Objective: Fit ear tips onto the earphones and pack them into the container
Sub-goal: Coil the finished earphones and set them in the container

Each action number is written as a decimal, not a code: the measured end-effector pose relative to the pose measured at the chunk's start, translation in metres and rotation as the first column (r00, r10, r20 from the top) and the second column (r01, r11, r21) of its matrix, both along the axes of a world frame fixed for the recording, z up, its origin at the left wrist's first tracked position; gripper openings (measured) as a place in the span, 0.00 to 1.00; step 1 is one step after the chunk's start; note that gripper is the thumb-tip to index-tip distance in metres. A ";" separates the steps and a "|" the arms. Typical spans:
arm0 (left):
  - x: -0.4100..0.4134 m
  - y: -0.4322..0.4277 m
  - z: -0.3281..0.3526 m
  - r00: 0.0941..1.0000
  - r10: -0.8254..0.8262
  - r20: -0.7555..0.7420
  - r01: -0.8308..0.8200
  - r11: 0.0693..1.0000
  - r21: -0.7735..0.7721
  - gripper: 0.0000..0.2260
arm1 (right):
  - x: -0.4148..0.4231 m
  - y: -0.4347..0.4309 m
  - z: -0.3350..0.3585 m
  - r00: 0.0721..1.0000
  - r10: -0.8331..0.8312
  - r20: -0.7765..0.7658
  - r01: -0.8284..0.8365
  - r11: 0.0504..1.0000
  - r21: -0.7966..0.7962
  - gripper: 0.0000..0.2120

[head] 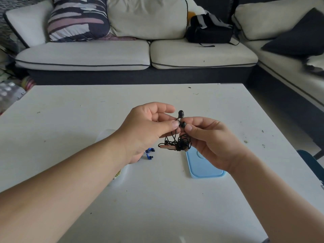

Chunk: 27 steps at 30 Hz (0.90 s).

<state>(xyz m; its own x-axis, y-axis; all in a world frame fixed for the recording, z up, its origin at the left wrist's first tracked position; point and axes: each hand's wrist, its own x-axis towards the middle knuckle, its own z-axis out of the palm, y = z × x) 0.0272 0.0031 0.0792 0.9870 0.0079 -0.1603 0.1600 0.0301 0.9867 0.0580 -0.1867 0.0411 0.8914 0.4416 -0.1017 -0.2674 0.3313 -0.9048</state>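
Black earphones (181, 120) are held above the worktop (228, 111) between both grips, with the cable (182, 144) bunched in a tangle that hangs below the fingertips. The left grip (147, 127) is closed in a pinch just under the upper earbud (180, 113), which stands upright with a dark tip on it. The right grip (210, 142) is pinched, thumb against forefinger, at the lower earbud (183, 124). A brown rod-like piece (166, 146) sticks out of the tangle toward the left grip. Blue earphones (150, 153) lie on the worktop just beneath the left grip and are partly hidden by it. A pale blue lid (201, 167) lies under the right grip, one end covered by it. A translucent container (121, 174) is largely masked by the left forearm. A sofa (122, 53) with a black bag (208, 32) is seen beyond both grips.
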 end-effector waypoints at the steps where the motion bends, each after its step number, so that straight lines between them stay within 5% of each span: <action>1: 0.000 0.000 0.000 1.000 -0.004 0.000 0.004 1.000 0.009 0.15 | 0.000 0.000 0.000 1.000 0.008 0.002 -0.008 1.000 -0.007 0.08; 17: -0.001 -0.002 -0.001 0.998 -0.055 0.043 0.043 0.967 0.252 0.14 | 0.007 -0.006 -0.002 0.999 0.028 0.038 -0.022 0.989 -0.145 0.12; 27: -0.003 -0.003 0.002 0.991 -0.110 0.073 0.082 0.945 0.316 0.14 | 0.010 -0.008 -0.003 0.987 0.141 -0.080 -0.149 0.984 -0.094 0.08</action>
<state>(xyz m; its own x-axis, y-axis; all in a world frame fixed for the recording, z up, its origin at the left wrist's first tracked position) 0.0245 0.0001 0.0807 0.9957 -0.0522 -0.0768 0.0583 -0.2924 0.9545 0.0684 -0.1952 0.0384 0.8072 0.5502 -0.2139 -0.3726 0.1938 -0.9075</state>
